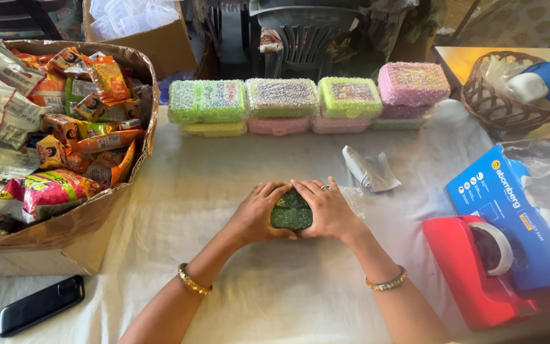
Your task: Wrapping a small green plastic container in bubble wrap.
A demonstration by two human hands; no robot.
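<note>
Now | both hands, left and right, grip closed on bubble-wrapped green box | white cloth

I see a small green bubble-wrapped box lying flat, clasped between both palms, its textured top showing between them.

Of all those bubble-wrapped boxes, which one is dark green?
The dark green box, pressed between both hands on the white cloth. The others stand stacked in a row at the back, pale green, yellow and pink.
</note>
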